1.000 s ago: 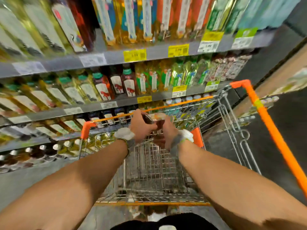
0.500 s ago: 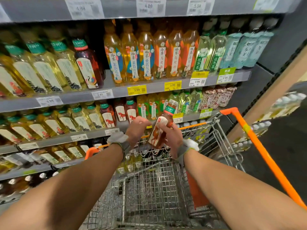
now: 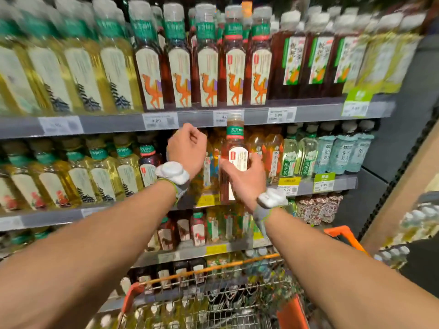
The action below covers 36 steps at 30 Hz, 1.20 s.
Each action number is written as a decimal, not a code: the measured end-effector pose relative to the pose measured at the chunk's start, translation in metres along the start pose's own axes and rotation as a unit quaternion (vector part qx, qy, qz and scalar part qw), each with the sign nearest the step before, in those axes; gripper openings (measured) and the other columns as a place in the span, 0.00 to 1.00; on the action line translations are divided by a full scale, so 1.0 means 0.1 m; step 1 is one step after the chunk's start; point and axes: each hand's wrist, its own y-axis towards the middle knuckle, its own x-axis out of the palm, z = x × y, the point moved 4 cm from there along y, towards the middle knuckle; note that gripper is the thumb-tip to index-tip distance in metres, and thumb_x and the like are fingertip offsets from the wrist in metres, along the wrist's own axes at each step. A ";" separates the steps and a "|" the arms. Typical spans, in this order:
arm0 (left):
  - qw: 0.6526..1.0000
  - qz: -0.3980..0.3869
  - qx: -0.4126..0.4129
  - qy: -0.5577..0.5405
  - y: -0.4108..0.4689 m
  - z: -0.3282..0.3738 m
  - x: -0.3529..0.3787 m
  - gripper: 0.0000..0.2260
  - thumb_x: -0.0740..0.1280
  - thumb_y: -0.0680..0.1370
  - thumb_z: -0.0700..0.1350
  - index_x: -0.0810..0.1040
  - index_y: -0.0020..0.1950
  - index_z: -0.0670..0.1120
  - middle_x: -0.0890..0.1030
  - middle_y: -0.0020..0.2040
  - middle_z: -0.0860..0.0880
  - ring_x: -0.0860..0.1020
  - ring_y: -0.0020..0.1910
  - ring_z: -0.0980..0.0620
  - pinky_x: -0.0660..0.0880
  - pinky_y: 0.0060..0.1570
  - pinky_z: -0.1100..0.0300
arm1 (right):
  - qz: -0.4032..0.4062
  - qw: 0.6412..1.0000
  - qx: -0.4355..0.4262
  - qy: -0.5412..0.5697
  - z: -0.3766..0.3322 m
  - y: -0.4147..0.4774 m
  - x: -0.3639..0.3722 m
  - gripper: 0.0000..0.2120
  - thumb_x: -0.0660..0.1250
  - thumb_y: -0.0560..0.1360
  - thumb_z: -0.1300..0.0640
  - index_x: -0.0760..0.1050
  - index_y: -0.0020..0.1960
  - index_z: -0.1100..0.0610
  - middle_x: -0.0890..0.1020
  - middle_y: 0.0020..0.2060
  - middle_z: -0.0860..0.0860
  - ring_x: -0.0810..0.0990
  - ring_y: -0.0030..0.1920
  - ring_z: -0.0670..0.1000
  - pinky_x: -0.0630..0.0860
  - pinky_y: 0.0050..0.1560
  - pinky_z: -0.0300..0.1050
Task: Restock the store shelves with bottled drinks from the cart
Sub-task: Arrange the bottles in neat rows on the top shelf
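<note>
Gripping the lower body of a tea bottle (image 3: pixel 234 148), the right hand (image 3: pixel 245 180) holds it upright in the head view, just above centre toward 12 o'clock. The thumb lies on the left of the label and the fingers wrap round the right. The bottle holds dark reddish liquid, with a green neck band and a brown cap that overlaps the upper shelf rail (image 3: pixel 107 124).

At 9 o'clock of the bottle, close but apart from it, the left hand (image 3: pixel 187 148) is raised with its fingers loosely curled and nothing in them. Each wrist carries a white device (image 3: pixel 169 172).

At 12 o'clock, camel-label bottles (image 3: pixel 206 74) of the same dark tea stand in a row on the top shelf, with pale yellow bottles (image 3: pixel 78 74) at 10 o'clock. At 6 o'clock is the cart (image 3: pixel 213 269), wire with an orange rim; the bottles inside it are blurred.
</note>
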 end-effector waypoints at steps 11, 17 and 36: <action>0.991 0.080 0.103 0.012 0.86 0.37 -0.52 0.09 0.64 0.76 0.41 0.80 0.54 0.44 0.81 0.51 0.46 0.78 0.52 0.44 0.73 0.52 0.53 | 0.069 0.986 -0.150 0.006 -1.03 0.53 0.34 0.20 0.77 0.69 0.40 0.73 0.50 0.50 0.71 0.47 0.48 0.74 0.39 0.40 0.68 0.37 0.24; 0.991 0.084 0.099 0.020 1.05 0.47 -0.58 0.10 0.64 0.77 0.41 0.80 0.56 0.43 0.80 0.53 0.45 0.78 0.53 0.45 0.73 0.53 0.53 | 0.076 0.981 -0.176 -0.010 -1.26 0.61 0.44 0.27 0.75 0.68 0.36 0.76 0.58 0.52 0.71 0.50 0.47 0.77 0.52 0.52 0.77 0.55 0.49; 0.950 -0.092 0.120 0.272 1.55 1.01 -0.63 0.24 0.63 0.81 0.42 0.70 0.77 0.59 0.76 0.70 0.42 0.75 0.67 0.38 0.73 0.64 0.46 | 0.119 0.962 -0.236 -0.071 -2.03 0.65 0.28 0.24 0.77 0.68 0.38 0.80 0.57 0.51 0.79 0.51 0.50 0.79 0.49 0.51 0.75 0.47 0.44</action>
